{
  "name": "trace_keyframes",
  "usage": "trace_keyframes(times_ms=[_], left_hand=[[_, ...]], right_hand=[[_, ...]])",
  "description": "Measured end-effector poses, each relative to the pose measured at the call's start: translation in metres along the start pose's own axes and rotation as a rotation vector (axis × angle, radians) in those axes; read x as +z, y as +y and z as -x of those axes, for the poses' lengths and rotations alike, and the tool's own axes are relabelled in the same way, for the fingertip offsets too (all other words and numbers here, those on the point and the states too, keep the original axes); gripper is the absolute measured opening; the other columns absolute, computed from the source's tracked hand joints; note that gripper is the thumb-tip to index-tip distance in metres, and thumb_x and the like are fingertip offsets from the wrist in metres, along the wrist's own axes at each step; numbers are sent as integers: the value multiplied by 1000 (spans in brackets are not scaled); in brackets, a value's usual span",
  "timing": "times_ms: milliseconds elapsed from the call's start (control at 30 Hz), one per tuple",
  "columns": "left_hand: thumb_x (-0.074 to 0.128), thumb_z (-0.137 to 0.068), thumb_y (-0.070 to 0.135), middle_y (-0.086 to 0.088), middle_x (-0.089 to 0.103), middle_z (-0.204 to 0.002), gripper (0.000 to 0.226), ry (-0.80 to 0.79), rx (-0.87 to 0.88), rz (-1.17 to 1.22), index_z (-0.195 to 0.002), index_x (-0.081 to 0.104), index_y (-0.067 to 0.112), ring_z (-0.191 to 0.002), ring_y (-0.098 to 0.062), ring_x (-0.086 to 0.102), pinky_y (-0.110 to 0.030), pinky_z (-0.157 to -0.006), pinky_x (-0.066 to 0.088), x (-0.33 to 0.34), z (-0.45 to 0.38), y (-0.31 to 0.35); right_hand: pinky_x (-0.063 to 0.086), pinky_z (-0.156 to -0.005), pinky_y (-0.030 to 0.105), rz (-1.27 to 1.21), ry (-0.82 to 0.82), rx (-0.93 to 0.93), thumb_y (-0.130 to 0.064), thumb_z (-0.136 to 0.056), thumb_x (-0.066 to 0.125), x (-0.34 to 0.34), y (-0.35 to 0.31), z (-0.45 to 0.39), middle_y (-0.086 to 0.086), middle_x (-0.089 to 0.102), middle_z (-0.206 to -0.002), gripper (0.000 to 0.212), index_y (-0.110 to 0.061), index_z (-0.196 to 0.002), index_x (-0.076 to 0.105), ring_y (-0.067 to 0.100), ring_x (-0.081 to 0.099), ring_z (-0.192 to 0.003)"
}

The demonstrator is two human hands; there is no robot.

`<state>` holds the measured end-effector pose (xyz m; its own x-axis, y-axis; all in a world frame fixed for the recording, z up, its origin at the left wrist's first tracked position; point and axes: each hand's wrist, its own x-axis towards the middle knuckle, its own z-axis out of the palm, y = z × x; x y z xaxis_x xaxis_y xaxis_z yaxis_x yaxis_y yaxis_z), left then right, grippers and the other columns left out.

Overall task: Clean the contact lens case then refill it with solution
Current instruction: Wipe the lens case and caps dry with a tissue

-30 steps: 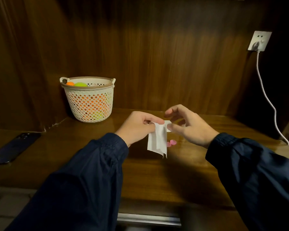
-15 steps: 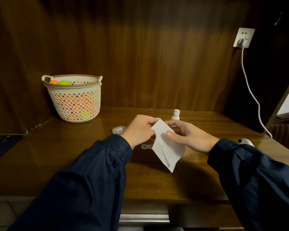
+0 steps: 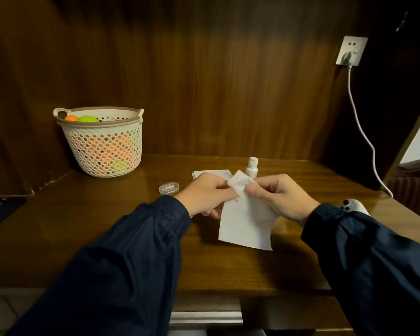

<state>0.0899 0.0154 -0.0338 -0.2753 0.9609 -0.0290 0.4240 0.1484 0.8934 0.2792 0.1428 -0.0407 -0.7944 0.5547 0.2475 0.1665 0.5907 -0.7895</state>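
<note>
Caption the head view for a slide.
Both hands, left hand and right hand, work a white tissue over the desk, solution bottle behind.

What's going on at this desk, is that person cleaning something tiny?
Looks like it. The left hand holds a small clear piece, likely part of a contact lens case, mostly hidden. The right hand pinches a white tissue against it, apparently wiping. A small white bottle stands just behind the hands, and a clear oval container lies on the wooden desk to the left. A basket sits further back.
</note>
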Motion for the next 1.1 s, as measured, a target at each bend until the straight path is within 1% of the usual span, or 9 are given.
trace_keyframes(times_ms=[167, 300, 433, 533, 667, 767, 867, 967, 1100], left_hand=[[63, -102, 13, 2, 72, -113, 23, 176, 26, -117, -118, 73, 27, -101, -13, 68, -17, -67, 55, -10, -2, -20], [73, -96, 17, 2, 60, -138, 46, 196, -29, -297, -139, 61, 26, -116, -13, 60, -23, -83, 53, -16, -4, -39], [80, -91, 38, 1, 53, -147, 60, 123, -49, -419, -146, 57, 26, -126, -17, 57, -38, -105, 55, -12, -10, -50], [78, -90, 48, 1, 50, -150, 60, 93, -67, -488, -144, 60, 27, -133, -23, 55, -47, -109, 53, -11, -17, -56], [79, -90, 49, 4, 56, -139, 36, 90, -39, -494, -121, 74, 32, -127, -21, 56, -49, -106, 54, -13, -24, -64], [79, -90, 48, 15, 64, -119, 19, 103, 11, -467, -104, 79, 35, -107, -11, 61, -46, -95, 59, -18, -28, -72], [80, -90, 46, 20, 71, -102, 15, 143, 53, -327, -101, 78, 36, -94, -5, 68, -36, -87, 63, -30, -32, -81], [85, -86, 44, 17, 75, -96, 18, 246, 110, -230, -100, 78, 35, -90, 1, 71, -22, -80, 61, -42, -34, -91], [86, -88, 27, 10, 78, -87, 22, 402, 149, -95, -109, 79, 23, -80, -2, 73, -27, -76, 65, -45, -38, -103]], right_hand=[[58, -85, 24, 95, 115, 96, -21, -111, 54, -9, 7, -9, -12, 80, -100, 29, -35, -105, 79, 6, 74, -96], [47, -115, 38, 303, 37, 196, -6, -107, 49, -8, 7, -21, -2, 71, -134, 37, -29, -114, 77, 16, 60, -129], [48, -91, 28, 441, -7, 162, -39, -106, 62, 4, 12, -27, -5, 71, -121, 28, -22, -126, 73, 14, 65, -111], [46, -85, 28, 471, -10, 98, -37, -107, 61, 14, 17, -31, -5, 72, -111, 17, -27, -114, 72, 16, 67, -103], [59, -83, 30, 437, -21, 44, -30, -105, 65, 26, 25, -41, -9, 72, -103, 5, -34, -107, 62, 9, 68, -96], [57, -78, 15, 395, -39, -15, -25, -103, 67, 32, 27, -49, -17, 74, -97, 14, -39, -100, 62, -2, 70, -95], [46, -75, 0, 378, -33, -66, -20, -100, 69, 36, 25, -59, -27, 75, -87, 18, -37, -95, 67, -13, 69, -92], [50, -77, 5, 332, 11, -69, -21, -99, 70, 42, 22, -71, -20, 77, -88, 14, -35, -95, 69, -7, 72, -91], [46, -79, 2, 286, 118, -109, -23, -96, 72, 56, 21, -89, -25, 74, -91, 14, -35, -90, 72, -9, 66, -96]])
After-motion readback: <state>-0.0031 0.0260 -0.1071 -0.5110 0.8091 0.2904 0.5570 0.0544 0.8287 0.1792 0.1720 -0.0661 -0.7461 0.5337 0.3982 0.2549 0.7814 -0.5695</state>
